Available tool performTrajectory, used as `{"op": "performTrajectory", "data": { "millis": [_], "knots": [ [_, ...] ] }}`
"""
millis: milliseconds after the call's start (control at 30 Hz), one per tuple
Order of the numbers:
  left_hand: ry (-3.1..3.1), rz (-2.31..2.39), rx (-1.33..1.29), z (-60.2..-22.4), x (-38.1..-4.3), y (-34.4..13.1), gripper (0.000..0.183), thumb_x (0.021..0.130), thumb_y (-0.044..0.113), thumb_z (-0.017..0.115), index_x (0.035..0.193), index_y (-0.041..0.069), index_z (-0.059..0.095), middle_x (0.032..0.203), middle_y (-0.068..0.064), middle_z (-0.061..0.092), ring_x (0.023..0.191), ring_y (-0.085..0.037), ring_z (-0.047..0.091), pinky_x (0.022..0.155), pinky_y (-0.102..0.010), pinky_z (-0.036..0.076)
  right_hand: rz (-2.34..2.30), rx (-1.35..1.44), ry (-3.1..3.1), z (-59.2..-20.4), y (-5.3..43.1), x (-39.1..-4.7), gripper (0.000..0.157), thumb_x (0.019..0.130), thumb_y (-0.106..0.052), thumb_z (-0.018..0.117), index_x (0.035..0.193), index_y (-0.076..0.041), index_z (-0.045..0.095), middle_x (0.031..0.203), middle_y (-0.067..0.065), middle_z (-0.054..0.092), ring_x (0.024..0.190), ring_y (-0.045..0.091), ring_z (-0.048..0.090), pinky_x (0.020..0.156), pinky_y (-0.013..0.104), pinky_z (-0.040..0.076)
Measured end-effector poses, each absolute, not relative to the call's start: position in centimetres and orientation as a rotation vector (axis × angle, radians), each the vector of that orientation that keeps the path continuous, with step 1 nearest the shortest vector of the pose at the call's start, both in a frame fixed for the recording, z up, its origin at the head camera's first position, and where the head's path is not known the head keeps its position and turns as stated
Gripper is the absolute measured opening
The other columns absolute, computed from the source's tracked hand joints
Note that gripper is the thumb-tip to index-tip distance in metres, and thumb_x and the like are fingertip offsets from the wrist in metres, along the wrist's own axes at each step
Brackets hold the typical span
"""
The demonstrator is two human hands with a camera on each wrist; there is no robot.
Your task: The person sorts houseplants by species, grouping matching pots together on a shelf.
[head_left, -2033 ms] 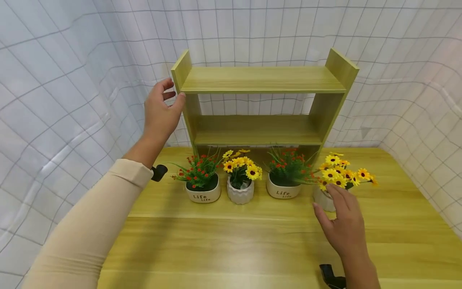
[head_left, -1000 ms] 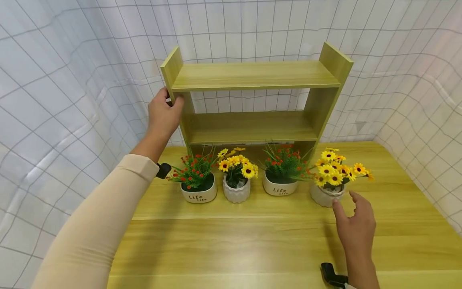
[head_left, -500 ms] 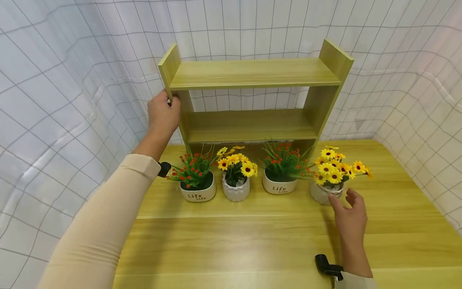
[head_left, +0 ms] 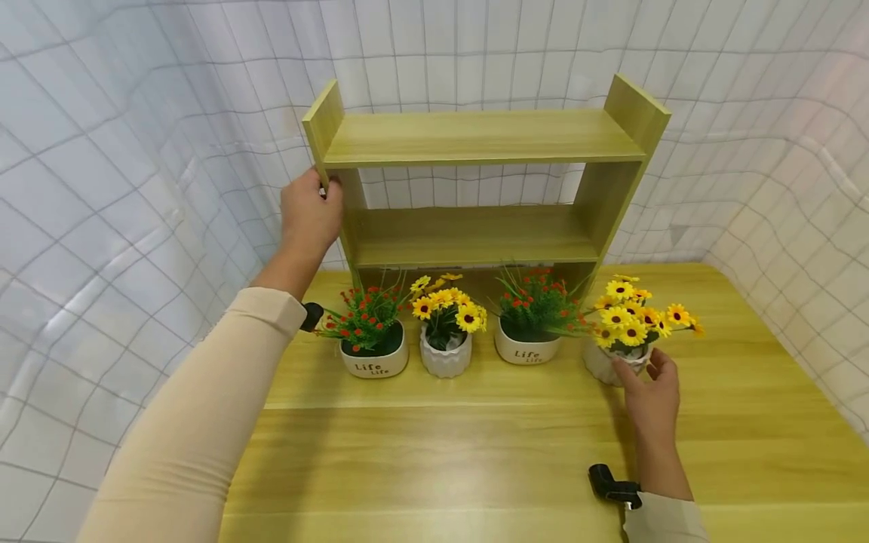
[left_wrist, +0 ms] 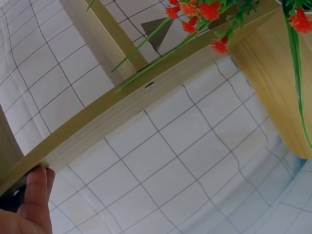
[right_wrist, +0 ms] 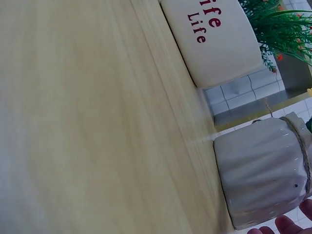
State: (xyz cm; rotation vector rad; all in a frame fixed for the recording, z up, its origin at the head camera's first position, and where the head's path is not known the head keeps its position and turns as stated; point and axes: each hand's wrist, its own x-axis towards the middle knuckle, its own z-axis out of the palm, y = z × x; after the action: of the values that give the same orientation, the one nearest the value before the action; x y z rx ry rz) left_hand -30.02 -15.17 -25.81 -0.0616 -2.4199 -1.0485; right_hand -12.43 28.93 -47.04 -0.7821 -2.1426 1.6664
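My left hand (head_left: 311,211) grips the left side panel of a light wooden shelf (head_left: 482,139), thumb on its inner side. In the left wrist view, fingers (left_wrist: 38,192) lie against the panel's outer face. At the right, my right hand (head_left: 652,392) holds a white ceramic pot (head_left: 600,366) of yellow artificial daisies (head_left: 627,317), thumb at the rim and fingers curled at its right side. The right wrist view shows the pot (right_wrist: 263,170) standing on the table, twine round its neck, fingertips (right_wrist: 286,225) beside it.
Left of the held pot stand a "Life" planter (head_left: 528,348) with red flowers, a white pot (head_left: 446,358) of yellow daisies and another "Life" planter (head_left: 373,362). They line up before the shelf on the wooden table (head_left: 434,452). Grid-patterned white curtains (head_left: 468,45) surround it.
My left hand has come onto the shelf's side panel and gripped it. My right hand first drew back from the flowers, then moved in to the rightmost pot's rim.
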Motion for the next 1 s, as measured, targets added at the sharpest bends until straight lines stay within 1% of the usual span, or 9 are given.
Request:
{"op": "performTrajectory", "data": {
  "millis": [100,333,400,533,600,767,1000],
  "knots": [
    [-2.427,-1.056,-0.072,-25.9,-30.1,-15.2,0.037,0.102,0.026,0.040,0.108,-0.002,0.064,0.110,-0.020,0.069,0.094,-0.029,0.062,0.074,-0.043,0.051,1.709,-0.783,-2.125,-47.2,28.9,-12.7,0.085,0.093,-0.034,0.069,0.156,-0.007,0.020,0.160,0.014,0.024,0.144,0.035,0.023,0.111,0.053,0.028],
    [-2.430,-1.063,-0.060,-25.8,-29.9,-15.2,0.037,0.102,0.026,0.040,0.107,-0.003,0.063,0.111,-0.020,0.069,0.097,-0.030,0.062,0.076,-0.044,0.051,1.759,-0.773,-2.097,-47.6,28.7,-13.1,0.086,0.092,-0.031,0.069,0.157,-0.009,0.016,0.158,0.017,0.023,0.142,0.033,0.025,0.109,0.049,0.032],
    [-2.432,-1.065,-0.056,-25.7,-29.9,-15.1,0.036,0.102,0.026,0.040,0.108,-0.002,0.062,0.112,-0.020,0.068,0.098,-0.029,0.062,0.077,-0.044,0.051,1.777,-0.765,-2.076,-47.6,28.6,-13.3,0.087,0.092,-0.029,0.071,0.156,-0.009,0.015,0.158,0.017,0.023,0.141,0.032,0.026,0.108,0.046,0.034],
    [-2.432,-1.071,-0.053,-25.6,-29.8,-15.1,0.036,0.102,0.026,0.040,0.109,-0.002,0.063,0.113,-0.020,0.068,0.099,-0.029,0.063,0.077,-0.044,0.052,1.814,-0.753,-1.994,-47.8,28.2,-13.7,0.088,0.089,-0.024,0.074,0.154,-0.011,0.016,0.154,0.016,0.025,0.138,0.029,0.031,0.105,0.035,0.037],
    [-2.432,-1.073,-0.053,-25.7,-29.8,-15.0,0.037,0.102,0.026,0.040,0.109,-0.002,0.063,0.113,-0.020,0.069,0.098,-0.029,0.064,0.076,-0.043,0.052,1.811,-0.751,-1.944,-47.9,28.0,-13.9,0.087,0.088,-0.021,0.076,0.152,-0.011,0.017,0.151,0.016,0.027,0.137,0.028,0.032,0.104,0.032,0.037],
    [-2.424,-1.070,-0.057,-25.8,-29.8,-15.0,0.037,0.102,0.026,0.041,0.109,-0.002,0.064,0.112,-0.020,0.069,0.098,-0.029,0.064,0.075,-0.043,0.053,1.796,-0.747,-1.842,-48.2,27.3,-14.2,0.083,0.086,-0.018,0.077,0.146,-0.012,0.020,0.146,0.015,0.029,0.134,0.027,0.034,0.107,0.035,0.034],
    [-2.423,-1.056,-0.053,-25.7,-29.9,-15.1,0.036,0.102,0.025,0.042,0.111,-0.003,0.064,0.115,-0.020,0.069,0.104,-0.030,0.065,0.079,-0.045,0.054,1.813,-0.723,-1.791,-48.8,27.0,-14.8,0.081,0.084,-0.017,0.078,0.139,-0.018,0.019,0.145,0.013,0.027,0.133,0.026,0.035,0.107,0.034,0.032]
  ]
}}
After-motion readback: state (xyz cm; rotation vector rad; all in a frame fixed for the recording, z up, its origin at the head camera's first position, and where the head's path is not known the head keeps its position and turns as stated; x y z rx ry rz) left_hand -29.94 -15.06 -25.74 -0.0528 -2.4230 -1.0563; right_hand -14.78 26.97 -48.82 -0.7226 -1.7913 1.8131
